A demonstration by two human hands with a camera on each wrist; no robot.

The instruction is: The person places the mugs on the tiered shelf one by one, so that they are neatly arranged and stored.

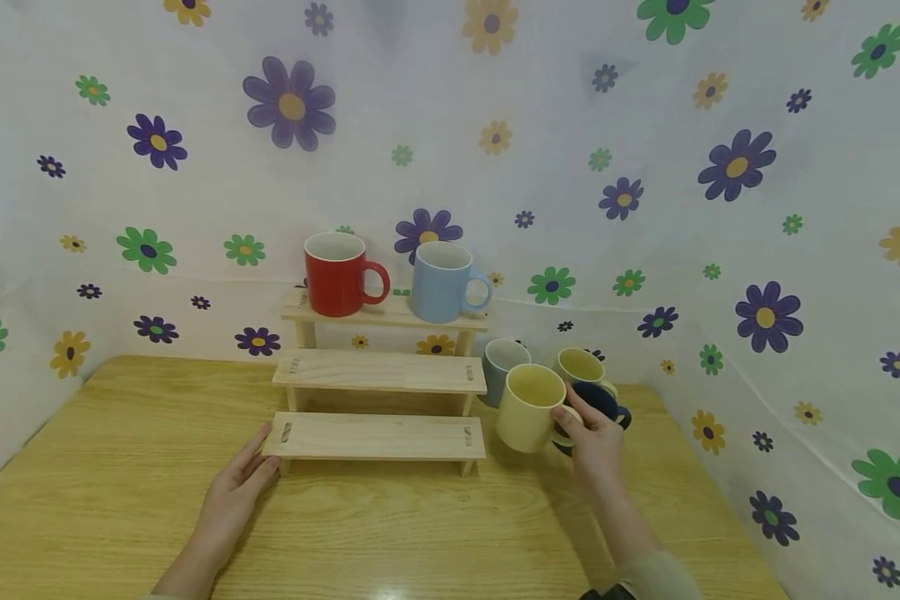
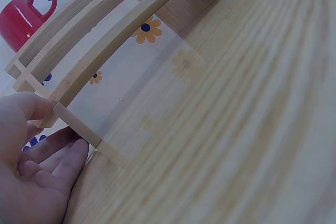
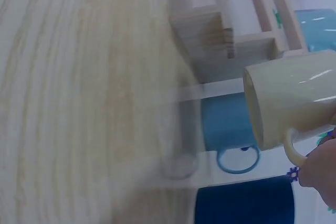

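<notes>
My right hand grips a pale yellow mug by its handle. In the right wrist view the mug's base is raised off the table. My left hand holds the front left corner of a three-step wooden rack, with fingers at the leg in the left wrist view. A red mug and a light blue mug stand on the top step. Behind the held mug, right of the rack, are another light blue mug, a second yellow mug and a partly hidden dark blue mug.
The wooden table ends at a hanging white cloth printed with flowers, at the back and right. Both lower steps of the rack are bare. The mugs beside the rack stand close together.
</notes>
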